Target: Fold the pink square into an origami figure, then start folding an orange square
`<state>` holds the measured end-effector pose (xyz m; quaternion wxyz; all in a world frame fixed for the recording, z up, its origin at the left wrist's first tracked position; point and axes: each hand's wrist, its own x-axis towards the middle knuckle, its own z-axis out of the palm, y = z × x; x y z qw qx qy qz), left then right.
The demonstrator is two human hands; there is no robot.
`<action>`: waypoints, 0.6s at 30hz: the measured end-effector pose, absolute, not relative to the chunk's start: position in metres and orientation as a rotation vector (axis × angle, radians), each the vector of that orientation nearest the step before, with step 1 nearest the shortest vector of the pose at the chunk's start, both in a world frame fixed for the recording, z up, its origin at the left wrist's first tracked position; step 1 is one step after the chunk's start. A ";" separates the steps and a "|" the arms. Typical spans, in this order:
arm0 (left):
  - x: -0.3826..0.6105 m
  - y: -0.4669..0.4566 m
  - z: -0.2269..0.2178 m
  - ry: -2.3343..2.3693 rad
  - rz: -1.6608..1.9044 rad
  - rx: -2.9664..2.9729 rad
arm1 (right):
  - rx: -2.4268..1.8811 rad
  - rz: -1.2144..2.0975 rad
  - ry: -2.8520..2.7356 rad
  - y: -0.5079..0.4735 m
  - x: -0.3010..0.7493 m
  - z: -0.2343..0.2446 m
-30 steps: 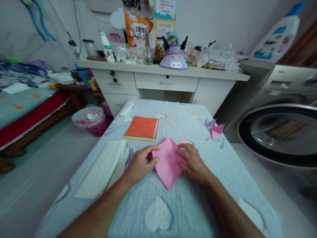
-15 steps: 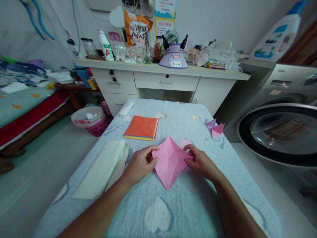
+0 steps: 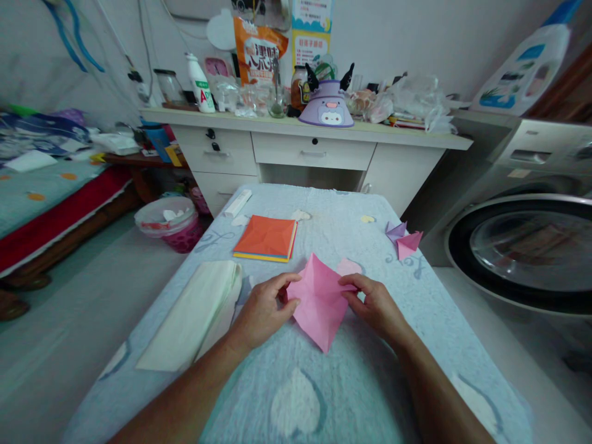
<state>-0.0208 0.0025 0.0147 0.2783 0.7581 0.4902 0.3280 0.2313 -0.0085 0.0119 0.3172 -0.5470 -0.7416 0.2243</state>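
A creased pink paper (image 3: 321, 305) is held over the tabletop (image 3: 361, 394), its left corner pinched by the left hand (image 3: 266, 308) and its right corner by the right hand (image 3: 377, 305). Farther, to the left, an orange-topped paper stack (image 3: 266, 237) is seen.

A lived-in room in a home was shown by its furnishings. At the left, a bed (image 3: 69, 219) was spread with patterned bedding (image 3: 55, 176), and a pink waste bin (image 3: 181, 237) was set nearby. Against the far wall (image 3: 393, 37), a white drawer desk (image 3: 282, 148) was crowded with a jar (image 3: 170, 87), an orange packet (image 3: 259, 52) and plastic bags (image 3: 411, 98). The right side was taken up by a front-loading washing machine (image 3: 525, 246). The near table (image 3: 342, 216) was draped in a heart-patterned cloth (image 3: 361, 388).
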 end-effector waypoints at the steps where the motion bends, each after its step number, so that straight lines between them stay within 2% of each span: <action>1: -0.021 0.002 0.015 1.327 0.878 2.040 | -1.433 0.578 -1.959 -0.008 0.231 0.010; 10: -0.023 0.003 0.010 1.330 0.907 2.118 | -1.241 0.321 -2.080 -0.013 0.222 0.016; 18: -0.021 0.000 0.017 1.225 0.960 2.192 | -1.123 0.308 -2.072 -0.022 0.208 0.022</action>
